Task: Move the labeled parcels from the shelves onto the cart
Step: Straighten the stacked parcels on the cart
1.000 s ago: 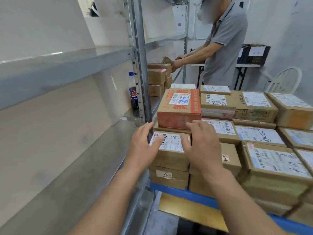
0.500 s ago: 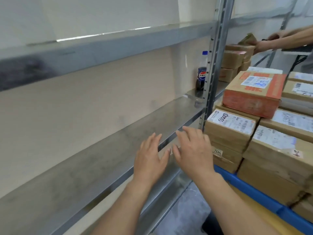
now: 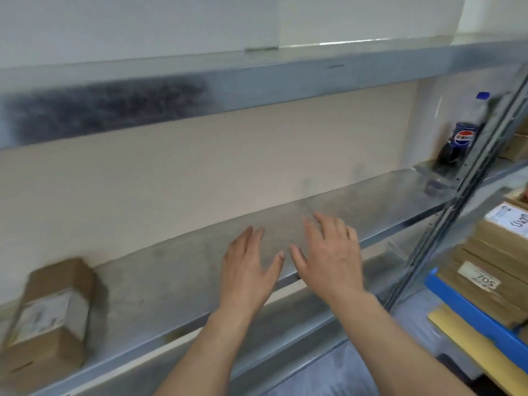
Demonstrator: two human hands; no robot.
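One labeled parcel [image 3: 50,312] lies at the left end of the shelf [image 3: 177,278], near its front edge. It is a small cardboard box, probably light and stiff, best gripped across its long sides. The left hand [image 3: 248,270] and right hand [image 3: 331,258] hover over mid-shelf, fingers spread, holding nothing. The label is blurred, and the cart [image 3: 468,308] is cut off at right.

Parcel storeroom (steel shelves [image 3: 371,195], labelled parcels [image 3: 485,261])
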